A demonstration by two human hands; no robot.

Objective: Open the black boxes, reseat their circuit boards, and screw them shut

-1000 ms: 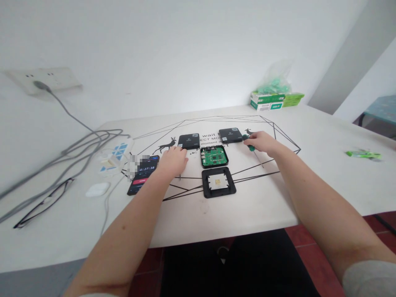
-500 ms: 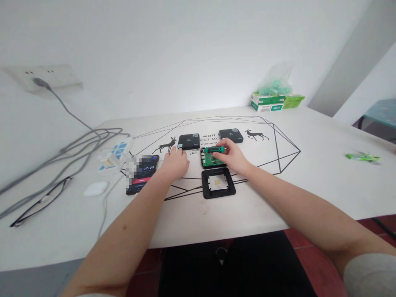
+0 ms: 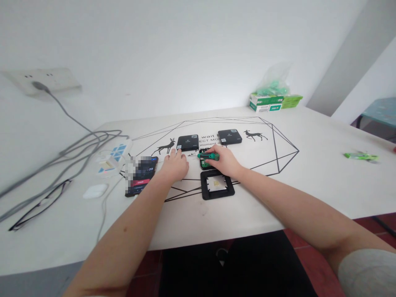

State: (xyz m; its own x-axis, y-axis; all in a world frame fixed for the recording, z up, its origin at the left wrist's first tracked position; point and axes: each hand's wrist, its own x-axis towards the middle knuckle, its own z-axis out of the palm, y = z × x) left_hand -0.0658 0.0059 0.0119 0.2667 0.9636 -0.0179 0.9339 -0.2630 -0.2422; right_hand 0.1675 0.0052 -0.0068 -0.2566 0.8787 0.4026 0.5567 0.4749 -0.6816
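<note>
My right hand [image 3: 227,161] is closed around the handle of a green-and-black screwdriver [image 3: 209,156], whose tip points left. Under it lies an opened black box with a green circuit board [image 3: 204,164], partly covered by the hand. Just in front of that box rests its black square cover [image 3: 205,193], with a silver metal plate inside. My left hand [image 3: 175,166] lies on the tabletop, fingers spread, holding nothing visible. Its fingertips are close to a closed black box [image 3: 187,142]. Between the hands are tiny dark bits [image 3: 192,155], too small to make out.
A second closed black box [image 3: 229,136] stands behind my right hand. To the left are a phone [image 3: 142,177], a white earphone case [image 3: 96,190], glasses [image 3: 40,205], a power strip [image 3: 120,149] and grey cables. Green-white boxes [image 3: 266,102] sit at the back right.
My right hand has shifted the screwdriver slightly left and towards me, and its tip now reaches past the circuit board's left edge. My left hand stays in place.
</note>
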